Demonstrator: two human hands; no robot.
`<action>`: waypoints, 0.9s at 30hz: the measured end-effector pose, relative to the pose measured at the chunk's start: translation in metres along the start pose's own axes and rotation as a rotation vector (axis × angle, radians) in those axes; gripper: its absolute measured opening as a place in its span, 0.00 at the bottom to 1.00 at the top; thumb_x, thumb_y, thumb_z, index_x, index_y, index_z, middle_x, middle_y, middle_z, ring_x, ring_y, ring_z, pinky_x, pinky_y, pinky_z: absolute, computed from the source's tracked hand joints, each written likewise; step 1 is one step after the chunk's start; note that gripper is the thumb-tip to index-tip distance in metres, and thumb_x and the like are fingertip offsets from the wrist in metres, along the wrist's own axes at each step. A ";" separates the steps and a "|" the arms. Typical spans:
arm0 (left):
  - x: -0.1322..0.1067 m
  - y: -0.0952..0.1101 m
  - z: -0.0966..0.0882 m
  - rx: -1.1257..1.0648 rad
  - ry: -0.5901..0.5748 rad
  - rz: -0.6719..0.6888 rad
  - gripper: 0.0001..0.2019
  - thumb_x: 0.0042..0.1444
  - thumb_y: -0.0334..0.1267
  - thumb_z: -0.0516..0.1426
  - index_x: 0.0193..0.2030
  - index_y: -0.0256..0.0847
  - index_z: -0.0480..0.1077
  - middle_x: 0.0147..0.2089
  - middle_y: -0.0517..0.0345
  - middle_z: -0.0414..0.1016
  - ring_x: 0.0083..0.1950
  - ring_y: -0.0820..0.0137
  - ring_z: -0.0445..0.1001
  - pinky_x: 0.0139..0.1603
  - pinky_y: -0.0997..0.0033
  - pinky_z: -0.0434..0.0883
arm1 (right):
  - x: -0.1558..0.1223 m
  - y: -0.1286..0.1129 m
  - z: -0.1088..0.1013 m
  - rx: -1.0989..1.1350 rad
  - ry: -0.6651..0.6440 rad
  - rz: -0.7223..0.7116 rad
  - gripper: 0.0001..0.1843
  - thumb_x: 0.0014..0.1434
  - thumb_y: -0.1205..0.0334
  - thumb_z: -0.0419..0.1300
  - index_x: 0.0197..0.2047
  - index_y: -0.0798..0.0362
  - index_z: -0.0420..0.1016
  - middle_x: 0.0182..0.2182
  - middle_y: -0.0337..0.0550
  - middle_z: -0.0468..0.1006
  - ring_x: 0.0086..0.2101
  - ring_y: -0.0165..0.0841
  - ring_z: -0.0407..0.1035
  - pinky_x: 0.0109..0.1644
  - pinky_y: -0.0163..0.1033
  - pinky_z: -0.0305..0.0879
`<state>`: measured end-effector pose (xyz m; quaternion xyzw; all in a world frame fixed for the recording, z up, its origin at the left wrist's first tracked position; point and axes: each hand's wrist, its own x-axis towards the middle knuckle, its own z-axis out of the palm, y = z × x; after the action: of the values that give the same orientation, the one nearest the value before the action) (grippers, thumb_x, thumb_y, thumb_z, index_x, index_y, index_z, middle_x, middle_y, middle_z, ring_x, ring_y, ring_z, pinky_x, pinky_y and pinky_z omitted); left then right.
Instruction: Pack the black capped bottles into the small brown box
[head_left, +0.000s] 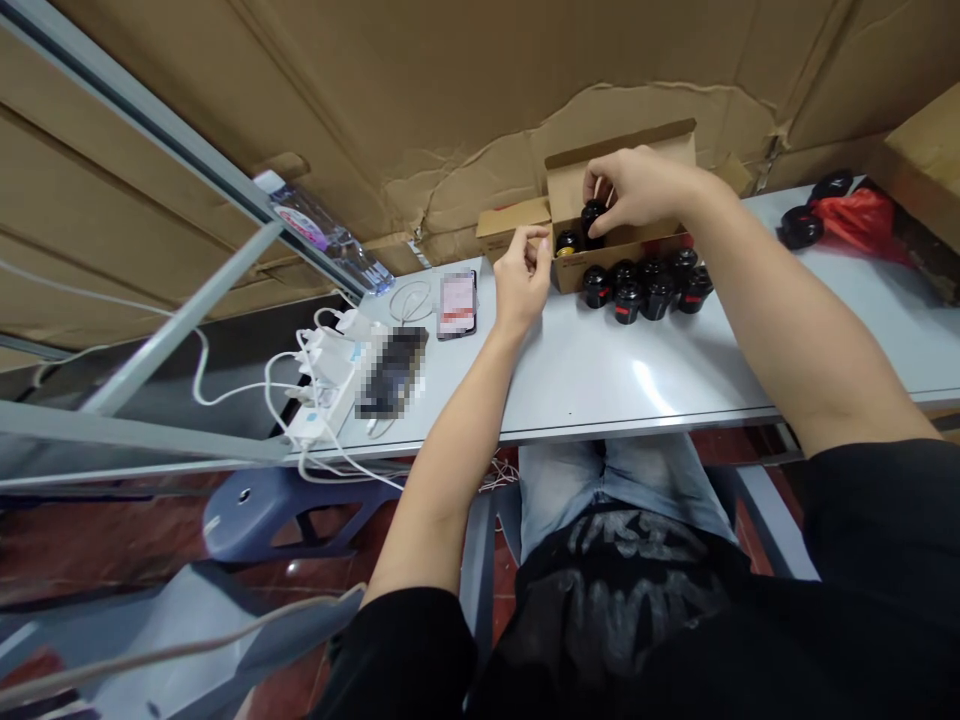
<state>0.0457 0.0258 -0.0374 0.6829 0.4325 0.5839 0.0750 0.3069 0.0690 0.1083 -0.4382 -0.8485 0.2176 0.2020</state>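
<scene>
Presently, in the head view, the right hand [637, 190] grips a small black cylindrical piece [592, 215] between thumb and fingertips, inside the mouth of the open brown cardboard box [622, 150]. The left hand [523, 275] is at the box's left flap with its fingers curled. Whether it grips the flap cannot be told.

A second black piece with a brass-coloured top [567, 243] is in the box. A cluster of like black pieces with red bands [649, 285] stands on the pale grey table [600, 370], touching the box front. By this count the box appears barely filled, with most pieces outside it.

Further left lie a phone [457, 303] and a white power strip with cables [326, 385].
</scene>
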 end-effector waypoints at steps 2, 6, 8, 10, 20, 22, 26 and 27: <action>0.000 -0.001 0.001 0.002 -0.009 0.020 0.37 0.80 0.82 0.54 0.57 0.50 0.83 0.30 0.62 0.71 0.31 0.66 0.69 0.37 0.62 0.69 | 0.007 0.004 0.007 -0.044 -0.051 0.030 0.21 0.61 0.52 0.91 0.49 0.41 0.86 0.44 0.42 0.92 0.60 0.49 0.83 0.74 0.54 0.73; -0.001 -0.001 0.002 0.015 -0.056 0.060 0.29 0.82 0.74 0.58 0.56 0.50 0.83 0.30 0.62 0.71 0.31 0.66 0.69 0.38 0.62 0.68 | 0.015 0.012 0.020 -0.088 -0.165 0.032 0.10 0.73 0.59 0.83 0.55 0.50 0.93 0.46 0.42 0.95 0.48 0.39 0.84 0.59 0.45 0.75; -0.001 0.000 0.001 0.033 -0.089 0.063 0.24 0.83 0.68 0.60 0.55 0.50 0.83 0.31 0.61 0.73 0.32 0.66 0.71 0.39 0.62 0.69 | 0.016 0.015 0.021 -0.080 -0.203 -0.001 0.08 0.77 0.62 0.79 0.57 0.51 0.95 0.48 0.42 0.96 0.46 0.37 0.84 0.56 0.42 0.75; -0.001 0.001 -0.001 0.054 -0.120 0.057 0.20 0.83 0.63 0.61 0.56 0.49 0.83 0.32 0.61 0.75 0.32 0.66 0.72 0.39 0.63 0.69 | 0.016 0.018 0.020 -0.061 -0.217 -0.025 0.09 0.79 0.66 0.75 0.58 0.51 0.96 0.49 0.42 0.97 0.45 0.35 0.84 0.55 0.41 0.75; -0.003 0.041 -0.015 0.336 -0.395 0.238 0.22 0.80 0.60 0.67 0.67 0.46 0.85 0.43 0.53 0.86 0.49 0.54 0.86 0.63 0.52 0.77 | 0.016 0.023 0.019 -0.033 -0.236 0.034 0.13 0.82 0.68 0.72 0.64 0.52 0.95 0.44 0.40 0.95 0.41 0.33 0.83 0.55 0.40 0.74; -0.004 0.048 -0.015 0.390 -0.474 0.250 0.24 0.78 0.58 0.70 0.71 0.45 0.85 0.50 0.49 0.90 0.54 0.51 0.88 0.67 0.50 0.78 | 0.017 0.025 0.019 -0.065 -0.238 0.010 0.12 0.82 0.65 0.72 0.62 0.48 0.96 0.49 0.41 0.96 0.47 0.38 0.87 0.59 0.43 0.78; -0.005 0.059 -0.018 0.455 -0.599 0.214 0.27 0.76 0.53 0.73 0.75 0.46 0.83 0.54 0.48 0.92 0.55 0.51 0.90 0.63 0.55 0.79 | 0.018 0.027 0.018 -0.103 -0.233 0.005 0.13 0.82 0.60 0.69 0.62 0.48 0.95 0.53 0.46 0.96 0.52 0.45 0.89 0.63 0.50 0.81; -0.005 0.063 -0.018 0.468 -0.619 0.192 0.26 0.76 0.52 0.73 0.75 0.47 0.83 0.51 0.50 0.92 0.54 0.52 0.90 0.59 0.57 0.79 | 0.018 0.026 0.017 -0.093 -0.234 0.016 0.13 0.82 0.58 0.70 0.62 0.48 0.94 0.53 0.47 0.96 0.51 0.46 0.89 0.63 0.51 0.82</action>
<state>0.0615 -0.0237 0.0023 0.8624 0.4451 0.2406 -0.0106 0.3052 0.0940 0.0828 -0.4253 -0.8720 0.2291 0.0795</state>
